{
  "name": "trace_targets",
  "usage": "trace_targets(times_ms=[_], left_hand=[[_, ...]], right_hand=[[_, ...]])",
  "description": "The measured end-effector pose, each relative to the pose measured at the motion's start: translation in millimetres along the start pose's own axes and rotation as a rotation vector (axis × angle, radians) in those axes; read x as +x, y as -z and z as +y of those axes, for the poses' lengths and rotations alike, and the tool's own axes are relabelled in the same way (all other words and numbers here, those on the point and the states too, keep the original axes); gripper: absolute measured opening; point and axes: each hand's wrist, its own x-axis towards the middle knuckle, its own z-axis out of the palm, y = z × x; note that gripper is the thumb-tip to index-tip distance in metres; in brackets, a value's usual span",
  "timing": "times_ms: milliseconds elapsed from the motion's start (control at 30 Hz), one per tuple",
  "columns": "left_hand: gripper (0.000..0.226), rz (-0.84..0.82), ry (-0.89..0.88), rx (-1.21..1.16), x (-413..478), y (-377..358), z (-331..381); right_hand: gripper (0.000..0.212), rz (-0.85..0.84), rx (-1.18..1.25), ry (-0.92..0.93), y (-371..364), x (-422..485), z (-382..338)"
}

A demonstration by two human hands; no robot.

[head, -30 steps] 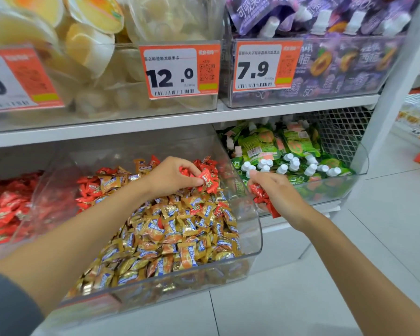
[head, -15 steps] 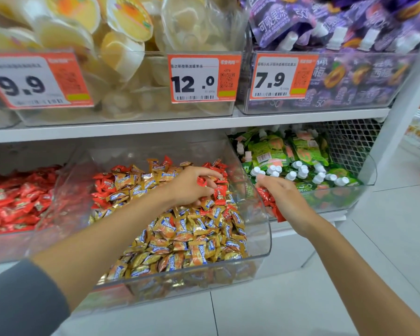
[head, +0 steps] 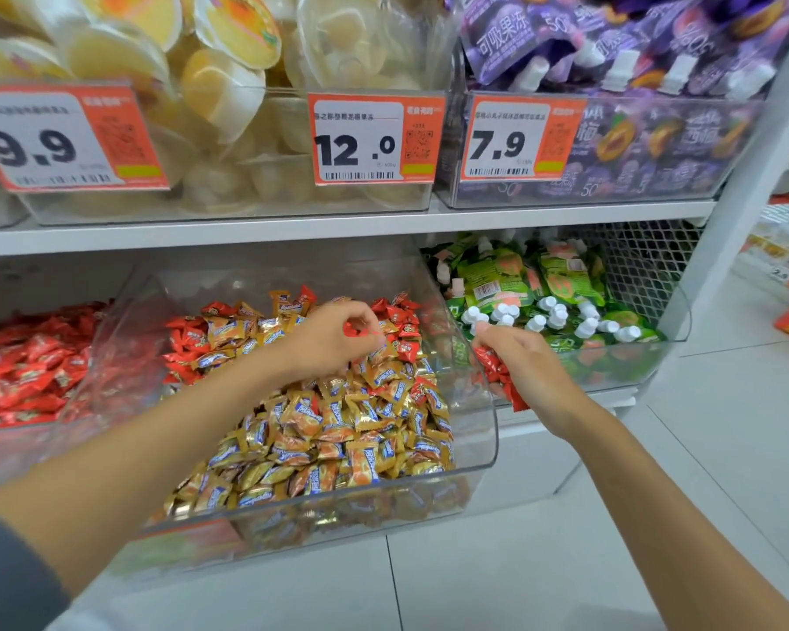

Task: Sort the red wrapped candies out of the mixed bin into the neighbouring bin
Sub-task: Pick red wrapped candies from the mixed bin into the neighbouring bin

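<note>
A clear mixed bin (head: 474, 453) on the lower shelf holds gold wrapped candies (head: 338, 430) with red wrapped candies (head: 187, 339) along its back. My left hand (head: 333, 339) reaches into the back of this bin, fingers pinched on a red candy (head: 354, 330). My right hand (head: 524, 371) hovers at the bin's right wall, closed around a bunch of red candies (head: 497, 371). The neighbouring bin (head: 1, 453) on the left is filled with red candies (head: 24, 371).
To the right stands a bin of green pouches (head: 543, 284) with white caps. The upper shelf (head: 338, 225) carries bins of jelly cups (head: 228, 93) and purple pouches (head: 611, 52) with orange price tags (head: 374, 138). White floor tiles (head: 725, 425) lie below and right.
My left hand has shifted slightly and keeps pinching red candies at the back of the mixed bin. My right hand stays beside the bin's right wall with its bunch. The camera moved closer.
</note>
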Motion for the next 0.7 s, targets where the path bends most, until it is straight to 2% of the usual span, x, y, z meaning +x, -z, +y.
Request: trace_targets(times_ms=[33, 100, 233, 367, 567, 700], left_hand=[[0.007, -0.012, 0.033, -0.022, -5.2, 10.2, 0.2], [0.018, -0.042, 0.088, -0.023, -16.1, 29.8, -5.1], [0.012, -0.122, 0.081, 0.135, -39.7, 49.3, -14.9], [0.022, -0.239, 0.112, 0.220, -52.5, 43.3, -27.6], [0.016, -0.385, 0.203, 0.309, -45.0, 49.9, -28.3], [0.011, -0.378, 0.180, 0.264, -50.3, 53.4, -31.6]], right_hand=[[0.054, 0.002, -0.004, 0.000, 0.2, 0.0, 0.7], [0.055, 0.003, -0.004, -0.002, 0.2, -0.8, 1.7], [0.055, 0.006, 0.002, 0.000, -1.3, -1.8, 0.0], [0.055, 0.029, -0.025, -0.008, -2.3, -2.0, 0.6], [0.053, 0.037, 0.007, -0.009, -3.9, -4.8, 2.7], [0.053, 0.037, 0.001, -0.025, -3.6, -8.9, 6.6]])
